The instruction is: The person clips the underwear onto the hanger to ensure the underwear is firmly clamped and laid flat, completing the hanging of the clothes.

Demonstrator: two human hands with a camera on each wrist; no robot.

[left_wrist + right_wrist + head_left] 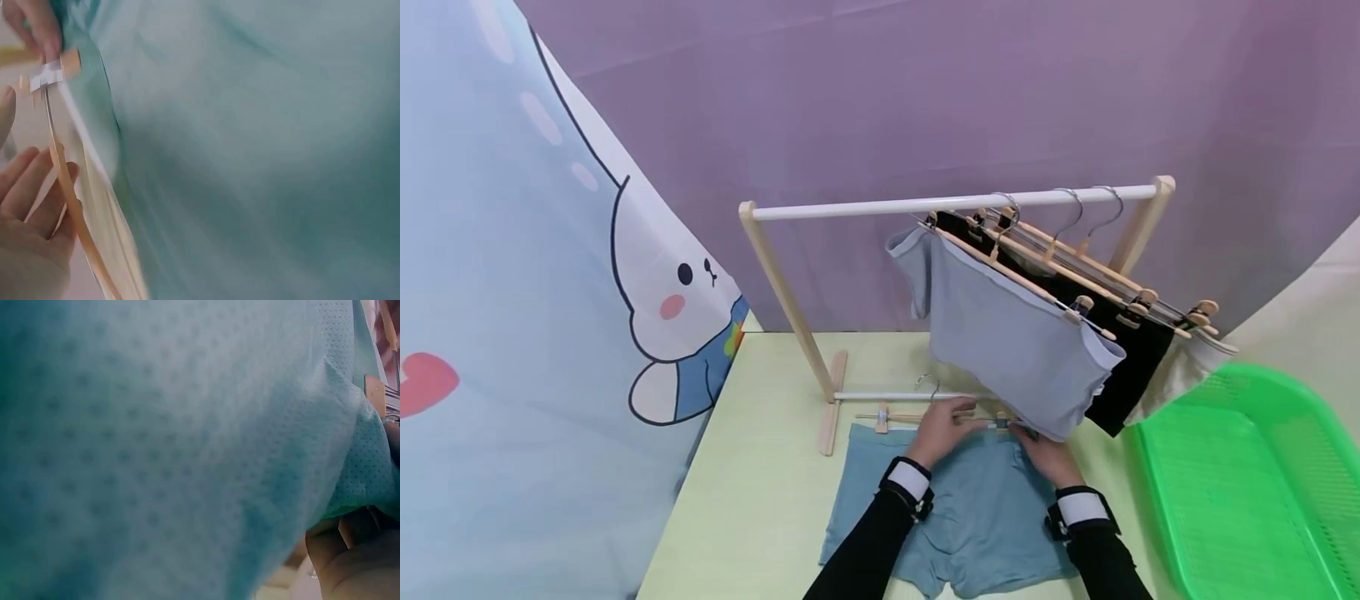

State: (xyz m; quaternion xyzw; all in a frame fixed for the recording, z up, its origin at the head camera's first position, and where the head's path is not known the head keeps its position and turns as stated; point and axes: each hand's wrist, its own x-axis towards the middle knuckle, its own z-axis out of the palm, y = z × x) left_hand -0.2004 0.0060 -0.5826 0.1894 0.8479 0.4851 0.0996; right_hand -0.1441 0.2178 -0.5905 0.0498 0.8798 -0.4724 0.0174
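Note:
Light teal shorts [958, 517] lie flat on the table, waistband toward the rack. Along that waistband lies a wooden clip hanger [910, 418], its hook pointing to the rack; the left clip [882, 419] sits at the waistband. My left hand [942, 432] touches the hanger bar [74, 209] with loosely extended fingers, thumb apart from it. At the shorts' right waist corner, my right hand [1051, 458] pinches the fabric [365, 469] beside the right clip [375, 395]. Whether that clip grips the cloth cannot be told.
A wood-and-white rack [865, 208] stands behind, with light blue-grey shorts [1000, 325], a black garment [1131, 367] and a beige garment [1183, 375] hanging on its right half, over my right hand. A green basket [1165, 500] stands at the right.

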